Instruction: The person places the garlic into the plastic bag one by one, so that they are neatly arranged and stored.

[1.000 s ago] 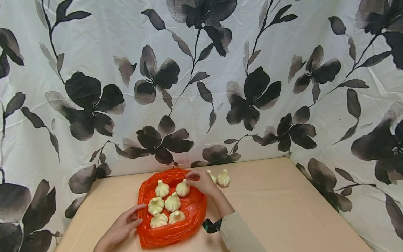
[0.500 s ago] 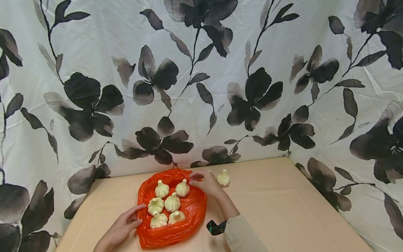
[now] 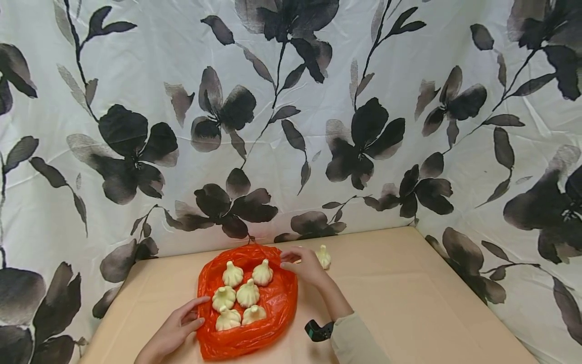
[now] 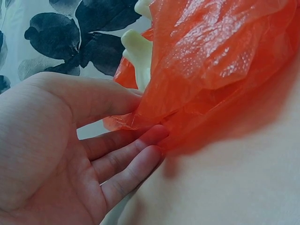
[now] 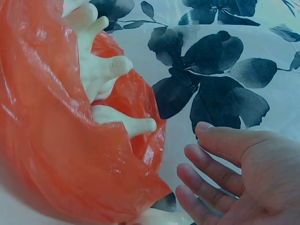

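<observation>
A red plastic bag [image 3: 273, 323] lies with its mouth spread, and several pale garlic bulbs [image 3: 247, 293] sit inside it. At the bag's left edge is my left hand [image 3: 170, 328], which pinches the thin film between thumb and fingers; the left wrist view shows the thumb [image 4: 108, 101] on the film's near side. My right hand [image 3: 306, 265] hovers just past the bag's upper right edge, its fingers loosely bent and holding nothing. In the right wrist view, a pale piece of a bulb [image 5: 164, 216] shows low beside those fingertips [image 5: 185, 197], mostly hidden.
One garlic bulb [image 3: 324, 257] stands on the tan table [image 3: 409, 303], just behind my right hand. A floral cloth [image 3: 291, 126] hangs upright along the table's back and sides. My right wrist wears a dark band [image 3: 318, 331].
My right hand has drawn away to the right from the upper right bulb in the bag, and now covers one of the two bulbs outside. My left hand keeps its place.
</observation>
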A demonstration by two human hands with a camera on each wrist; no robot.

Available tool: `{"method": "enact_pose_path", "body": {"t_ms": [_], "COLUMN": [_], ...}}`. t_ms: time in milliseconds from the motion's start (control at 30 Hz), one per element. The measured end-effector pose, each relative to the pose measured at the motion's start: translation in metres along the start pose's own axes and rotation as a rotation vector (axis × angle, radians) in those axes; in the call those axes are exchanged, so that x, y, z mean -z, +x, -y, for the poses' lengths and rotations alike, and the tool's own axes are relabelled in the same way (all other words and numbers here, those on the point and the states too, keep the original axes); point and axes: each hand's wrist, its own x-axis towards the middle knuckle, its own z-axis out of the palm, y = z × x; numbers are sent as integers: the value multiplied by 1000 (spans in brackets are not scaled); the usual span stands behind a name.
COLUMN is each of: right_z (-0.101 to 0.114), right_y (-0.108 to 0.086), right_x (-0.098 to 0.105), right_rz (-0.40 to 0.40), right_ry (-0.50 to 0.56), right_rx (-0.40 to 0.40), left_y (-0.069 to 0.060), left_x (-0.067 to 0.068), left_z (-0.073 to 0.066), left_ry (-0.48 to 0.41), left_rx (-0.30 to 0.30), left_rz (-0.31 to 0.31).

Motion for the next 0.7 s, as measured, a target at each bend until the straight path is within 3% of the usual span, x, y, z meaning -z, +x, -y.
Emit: {"method": "enact_pose_path", "body": {"t_ms": [200,500,700], "right_z": [-7,-1,-8], "right_y": [-7,-32,-42], "right_x": [5,4,11], "right_rz": [-12,-77,-91], "right_ry": [1,0,41], "right_rx": [28,-47,-56], "left_y": [-5,-18,-23], "left_x": [-4,9,4], "left_z": [3,4,4], "left_ry": [12,16,21], "left_rx": [-18,-44,-37], "left_rz": [-12,51,43]}}
